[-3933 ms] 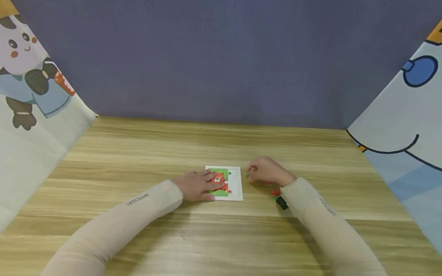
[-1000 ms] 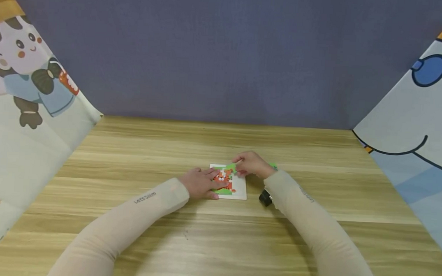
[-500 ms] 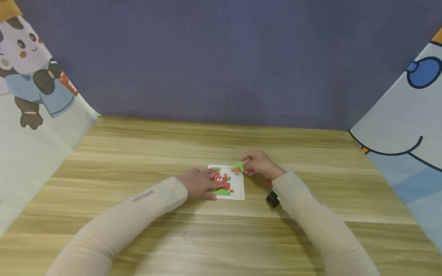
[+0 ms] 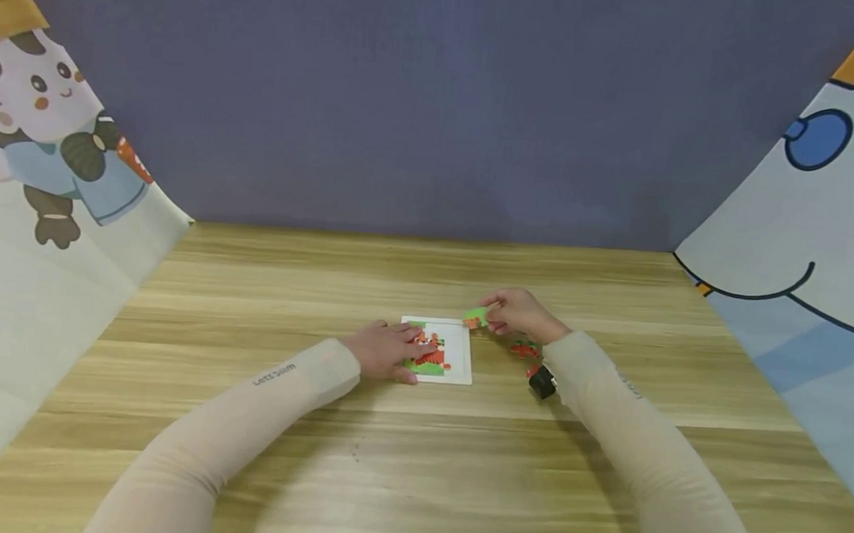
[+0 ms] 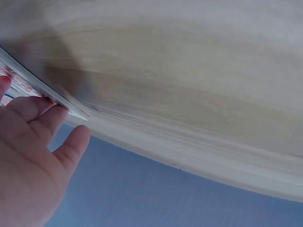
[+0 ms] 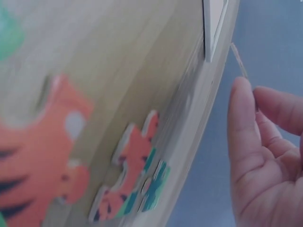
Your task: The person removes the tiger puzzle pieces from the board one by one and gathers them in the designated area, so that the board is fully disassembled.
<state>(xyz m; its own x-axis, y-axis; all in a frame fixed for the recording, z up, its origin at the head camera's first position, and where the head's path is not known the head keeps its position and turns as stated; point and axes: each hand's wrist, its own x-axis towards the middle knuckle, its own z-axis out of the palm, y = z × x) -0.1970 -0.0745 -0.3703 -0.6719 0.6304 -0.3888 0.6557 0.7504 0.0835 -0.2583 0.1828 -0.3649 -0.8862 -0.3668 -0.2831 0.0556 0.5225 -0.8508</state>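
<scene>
My left hand rests with its fingers spread on a white-framed jigsaw board, over a partly assembled tiger picture. Parts of the picture lie hidden beneath the fingers; the board's right side and upper middle show bare white. At the board's top right corner, my right hand pinches a green and orange puzzle piece between thumb and fingers. The right wrist view shows that puzzle piece nearly edge-on at the fingertips. In the left wrist view, the left hand lies along the board's edge.
Loose orange and green puzzle pieces lie on the wooden table under the right wrist. Closer in the right wrist view are a big orange striped piece and a smaller orange one. A dark blue-grey panel stands behind the table.
The right hand has drawn the green and orange puzzle piece from the board's upper part rightward to its corner, baring white there. More loose pieces show by the wrist. The left hand stays on the board.
</scene>
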